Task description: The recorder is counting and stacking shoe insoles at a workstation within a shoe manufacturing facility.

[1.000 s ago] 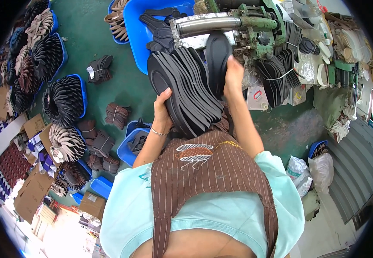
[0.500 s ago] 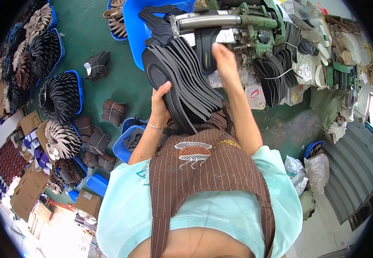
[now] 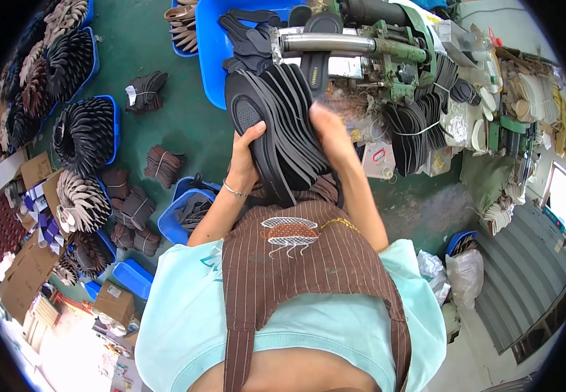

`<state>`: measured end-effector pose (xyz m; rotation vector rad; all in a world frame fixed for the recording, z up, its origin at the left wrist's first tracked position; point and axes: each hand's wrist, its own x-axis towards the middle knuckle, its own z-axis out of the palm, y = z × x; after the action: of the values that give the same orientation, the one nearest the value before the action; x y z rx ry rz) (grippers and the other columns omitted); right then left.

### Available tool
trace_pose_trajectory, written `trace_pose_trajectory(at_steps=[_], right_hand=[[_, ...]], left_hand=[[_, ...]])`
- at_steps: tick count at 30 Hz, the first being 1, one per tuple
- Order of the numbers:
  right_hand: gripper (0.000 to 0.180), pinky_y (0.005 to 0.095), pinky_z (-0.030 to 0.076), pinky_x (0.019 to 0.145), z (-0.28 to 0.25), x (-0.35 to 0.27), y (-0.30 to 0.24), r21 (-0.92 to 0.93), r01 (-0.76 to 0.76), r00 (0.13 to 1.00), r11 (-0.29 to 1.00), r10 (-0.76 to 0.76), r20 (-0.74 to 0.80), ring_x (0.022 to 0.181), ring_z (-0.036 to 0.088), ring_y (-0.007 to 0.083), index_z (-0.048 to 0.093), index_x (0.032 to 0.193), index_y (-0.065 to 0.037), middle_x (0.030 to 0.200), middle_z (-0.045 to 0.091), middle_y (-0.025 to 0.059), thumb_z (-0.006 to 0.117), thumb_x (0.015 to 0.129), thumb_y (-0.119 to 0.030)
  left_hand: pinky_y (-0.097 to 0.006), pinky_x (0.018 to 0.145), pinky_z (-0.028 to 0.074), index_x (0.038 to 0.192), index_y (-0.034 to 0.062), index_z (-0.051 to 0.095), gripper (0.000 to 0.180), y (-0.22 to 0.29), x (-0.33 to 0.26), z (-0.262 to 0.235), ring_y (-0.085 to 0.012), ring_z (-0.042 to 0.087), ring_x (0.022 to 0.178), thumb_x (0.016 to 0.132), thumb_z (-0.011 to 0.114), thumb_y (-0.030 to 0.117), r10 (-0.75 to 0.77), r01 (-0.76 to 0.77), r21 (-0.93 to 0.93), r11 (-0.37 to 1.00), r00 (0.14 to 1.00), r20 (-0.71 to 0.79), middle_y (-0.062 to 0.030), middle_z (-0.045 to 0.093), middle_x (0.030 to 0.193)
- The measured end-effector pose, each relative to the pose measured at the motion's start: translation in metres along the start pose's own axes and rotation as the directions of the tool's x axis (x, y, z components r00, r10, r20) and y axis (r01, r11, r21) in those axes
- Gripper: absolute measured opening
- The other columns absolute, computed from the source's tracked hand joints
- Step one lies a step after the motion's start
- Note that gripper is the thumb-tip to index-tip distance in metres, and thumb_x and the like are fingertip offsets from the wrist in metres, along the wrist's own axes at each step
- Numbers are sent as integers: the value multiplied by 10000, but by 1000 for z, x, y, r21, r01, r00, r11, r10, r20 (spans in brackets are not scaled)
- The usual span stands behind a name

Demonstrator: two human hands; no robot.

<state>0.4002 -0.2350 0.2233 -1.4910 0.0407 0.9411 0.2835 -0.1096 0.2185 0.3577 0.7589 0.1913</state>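
In the head view, a fanned stack of black insoles, too many and too tightly overlapped to count, sits at upper centre of the frame, propped against the person's brown striped apron. The left hand grips the stack's lower left edge, fingers curled closed around it with the thumb lying on the front insole. The right hand lies on the stack's right side; it is blurred, so I cannot tell how far its fingers are open or whether they grip an insole. One more black insole stands upright under the metal cylinder of the green machine at the top. Behind the stack is one large blue bin. At left, on the green floor, four loose tied bundles show, and a small blue tray sits by the left elbow.
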Motion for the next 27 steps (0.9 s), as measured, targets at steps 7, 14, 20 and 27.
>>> trace_pose_trajectory(at_steps=[7,14,20,27], right_hand=[[266,271,413,745,-25,44,-7,197,106,977,975,-65,-205,772,496,85,567,890,-16,826,555,-9,422,963,-227],[305,270,429,791,-8,12,12,130,53,992,990,-38,-122,822,535,102,573,930,3,904,604,36,423,969,-259],[384,255,450,700,-8,18,-14,-81,-36,999,996,33,-41,728,552,105,591,926,-1,843,614,32,381,979,-318],[242,265,484,793,-17,9,-1,414,-152,981,897,84,177,859,623,160,574,1082,19,993,644,78,432,936,-111]], left_hand=[[-379,804,541,1163,-78,478,447,-2,0,5,-276,639,871,810,581,177,89,-90,52,995,996,29,-178,607,1039],[-384,823,534,1182,-52,455,436,-4,2,2,-260,616,937,805,573,131,176,-178,57,982,984,27,-167,581,1075],[-384,833,529,1196,-46,443,443,0,4,5,-270,614,937,801,567,111,196,-200,103,974,979,50,-163,577,1080],[-380,829,530,1200,-48,440,445,-7,9,1,-275,611,942,790,568,67,202,-203,18,979,978,57,-164,575,1083]])
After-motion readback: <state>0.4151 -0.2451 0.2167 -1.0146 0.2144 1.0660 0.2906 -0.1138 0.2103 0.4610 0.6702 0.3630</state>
